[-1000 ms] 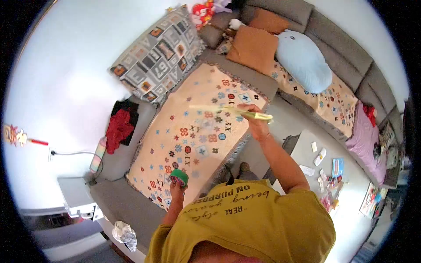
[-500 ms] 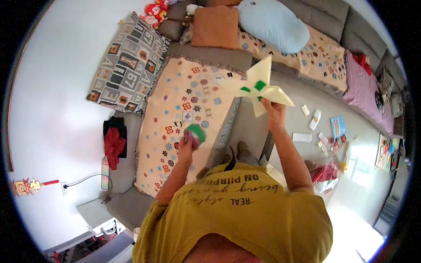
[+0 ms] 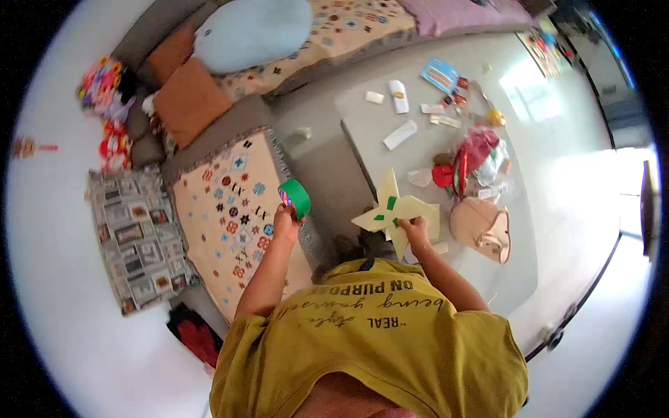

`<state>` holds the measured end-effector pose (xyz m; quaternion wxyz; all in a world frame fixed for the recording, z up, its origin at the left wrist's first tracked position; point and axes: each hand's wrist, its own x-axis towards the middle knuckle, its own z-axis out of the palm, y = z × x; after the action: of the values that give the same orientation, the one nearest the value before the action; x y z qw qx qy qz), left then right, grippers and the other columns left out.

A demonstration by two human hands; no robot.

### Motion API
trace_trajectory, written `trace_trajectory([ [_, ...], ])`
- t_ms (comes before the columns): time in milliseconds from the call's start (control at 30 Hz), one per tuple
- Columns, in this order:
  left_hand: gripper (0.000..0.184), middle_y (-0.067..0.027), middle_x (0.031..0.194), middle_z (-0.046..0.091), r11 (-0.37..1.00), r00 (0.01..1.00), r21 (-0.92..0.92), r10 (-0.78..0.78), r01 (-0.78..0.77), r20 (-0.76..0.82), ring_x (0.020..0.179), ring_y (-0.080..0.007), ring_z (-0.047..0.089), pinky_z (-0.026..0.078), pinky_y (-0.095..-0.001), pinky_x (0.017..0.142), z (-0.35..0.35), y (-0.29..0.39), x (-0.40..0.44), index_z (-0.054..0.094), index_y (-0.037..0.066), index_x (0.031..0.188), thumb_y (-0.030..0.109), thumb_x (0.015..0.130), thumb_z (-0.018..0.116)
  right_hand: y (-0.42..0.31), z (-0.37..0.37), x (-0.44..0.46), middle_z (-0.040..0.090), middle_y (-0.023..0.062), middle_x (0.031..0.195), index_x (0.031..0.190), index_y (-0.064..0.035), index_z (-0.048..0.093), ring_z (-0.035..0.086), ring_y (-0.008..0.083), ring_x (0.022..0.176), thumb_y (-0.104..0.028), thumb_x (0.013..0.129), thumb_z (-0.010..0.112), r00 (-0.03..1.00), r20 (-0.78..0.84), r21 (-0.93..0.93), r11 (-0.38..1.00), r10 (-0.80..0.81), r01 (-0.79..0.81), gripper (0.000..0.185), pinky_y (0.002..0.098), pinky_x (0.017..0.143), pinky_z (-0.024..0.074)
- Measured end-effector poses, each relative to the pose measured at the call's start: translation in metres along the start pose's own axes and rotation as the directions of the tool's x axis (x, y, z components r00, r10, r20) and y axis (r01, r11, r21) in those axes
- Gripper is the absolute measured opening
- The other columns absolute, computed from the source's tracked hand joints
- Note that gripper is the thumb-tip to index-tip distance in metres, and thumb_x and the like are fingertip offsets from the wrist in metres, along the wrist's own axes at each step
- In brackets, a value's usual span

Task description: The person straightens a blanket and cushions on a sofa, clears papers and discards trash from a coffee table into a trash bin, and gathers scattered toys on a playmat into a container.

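My left hand (image 3: 286,221) grips a roll of green tape (image 3: 299,198), fingers wrapped about its lower edge, over the patterned sofa cover. In my right hand (image 3: 416,233) I pinch a cream paper pinwheel (image 3: 417,207) near its centre. Several pointed blades spread out from the middle, with green tape pieces (image 3: 391,203) stuck on them. The pinwheel is held over the near left edge of the grey table (image 3: 369,132). The tape roll and the pinwheel are apart.
On the table lie a pink handbag (image 3: 474,224), a red plastic bag (image 3: 481,150), a blue packet (image 3: 440,74) and white slips (image 3: 400,134). A sofa with a patterned cover (image 3: 216,188), a brown cushion (image 3: 191,103) and a blue pillow (image 3: 254,35) stands left and behind.
My view has turned to the right, bringing more of the table into sight. The pinwheel is now lower and nearer my body. Both hands keep hold of their things.
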<state>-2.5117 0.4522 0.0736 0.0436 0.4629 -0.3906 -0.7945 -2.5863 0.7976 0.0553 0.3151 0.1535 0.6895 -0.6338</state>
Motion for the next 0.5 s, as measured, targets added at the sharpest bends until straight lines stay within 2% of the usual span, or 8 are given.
trace_trajectory([
  [100,0.009,-0.0047,0.072,0.053,0.998,0.998,0.036,-0.061,0.061,-0.004,0.053,-0.0166,0.050,0.041,-0.0289,0.044,0.043,-0.010,0.024,0.047,0.011,0.093,0.015,0.086,0.047,0.022,-0.028,-0.002,0.061,0.0079,0.089,0.097,0.0028,0.057,0.057,0.0167,0.076,-0.009,0.076,0.062,0.988,-0.149,0.186,0.982,0.031,-0.003,0.025,0.0286,0.067,0.0443],
  [200,0.010,-0.0046,0.071,0.054,0.986,0.970,0.152,-0.105,0.073,0.221,0.053,-0.0162,0.050,0.040,-0.0292,0.043,0.074,-0.015,0.055,0.048,0.011,0.093,0.019,0.087,0.046,0.046,-0.055,0.004,0.062,0.0079,0.089,0.096,0.0032,0.058,0.057,0.0162,0.076,-0.010,0.076,0.062,0.963,-0.269,0.235,0.968,-0.019,0.084,0.024,0.0287,0.066,0.0441],
  [300,0.014,-0.0045,0.071,0.054,0.951,0.977,0.288,-0.162,0.116,0.141,0.054,-0.0155,0.051,0.042,-0.0280,0.044,0.108,-0.022,0.081,0.048,0.011,0.094,0.023,0.089,0.044,0.046,-0.062,-0.005,0.062,0.0080,0.091,0.096,0.0029,0.058,0.056,0.0160,0.079,-0.011,0.076,0.063,0.947,-0.318,0.288,0.957,0.055,0.041,0.024,0.0282,0.069,0.0435],
  [400,0.016,-0.0043,0.072,0.053,0.882,0.953,0.448,-0.246,0.144,0.177,0.056,-0.0153,0.052,0.045,-0.0277,0.047,0.131,-0.031,0.115,0.048,0.010,0.094,0.026,0.090,0.043,0.071,-0.057,-0.006,0.061,0.0075,0.091,0.095,0.0017,0.059,0.056,0.0159,0.081,-0.012,0.077,0.063,0.915,-0.388,0.429,0.900,0.111,0.073,0.024,0.0277,0.071,0.0428],
  [433,0.019,-0.0056,0.080,0.054,0.846,0.964,0.527,-0.196,0.075,0.177,0.059,-0.0154,0.054,0.047,-0.0277,0.049,0.148,-0.031,0.112,0.046,0.009,0.097,0.026,0.090,0.045,0.072,-0.053,-0.010,0.061,0.0064,0.091,0.097,0.0012,0.058,0.056,0.0156,0.080,-0.012,0.077,0.063,0.897,-0.411,0.501,0.862,0.162,0.074,0.024,0.0276,0.072,0.0426],
  [500,0.020,-0.0066,0.086,0.053,0.786,0.938,0.617,-0.238,0.035,0.251,0.060,-0.0161,0.054,0.047,-0.0278,0.048,0.164,-0.041,0.133,0.045,0.008,0.101,0.025,0.090,0.046,0.084,-0.045,-0.018,0.061,0.0089,0.094,0.100,0.0026,0.057,0.057,0.0183,0.082,-0.012,0.077,0.063,0.844,-0.482,0.562,0.822,0.236,0.091,0.028,0.0294,0.072,0.0439],
])
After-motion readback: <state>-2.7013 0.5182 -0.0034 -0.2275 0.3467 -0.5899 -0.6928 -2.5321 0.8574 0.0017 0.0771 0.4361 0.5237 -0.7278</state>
